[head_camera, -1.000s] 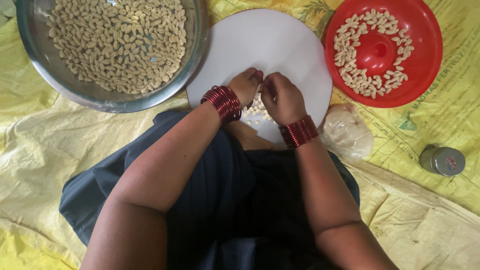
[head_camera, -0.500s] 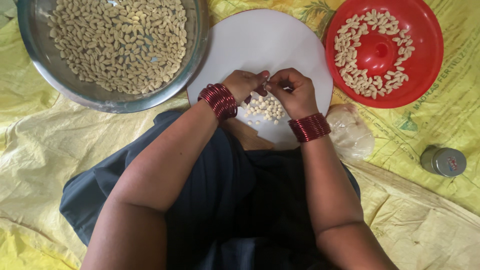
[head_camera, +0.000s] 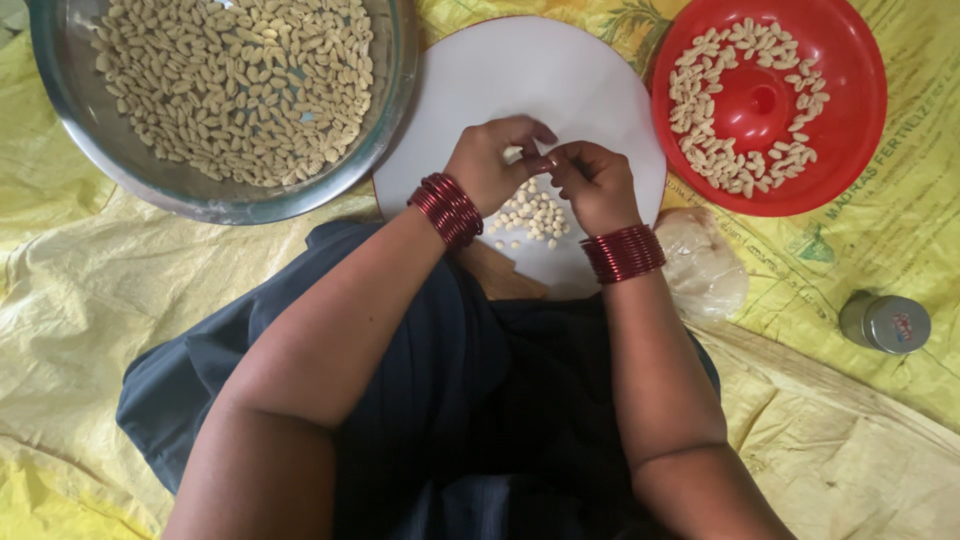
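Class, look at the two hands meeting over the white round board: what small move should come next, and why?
Probably drop the pale kernel pinched between the left hand and right hand onto the small pile of kernels on the white round board. The fingertips meet right above that pile, so a short release seems enough.

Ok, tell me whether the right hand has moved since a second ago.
Yes. The right hand has shifted up and to the right across the white plate, towards the red bowl, uncovering the small pile of pale nuts it was hiding.
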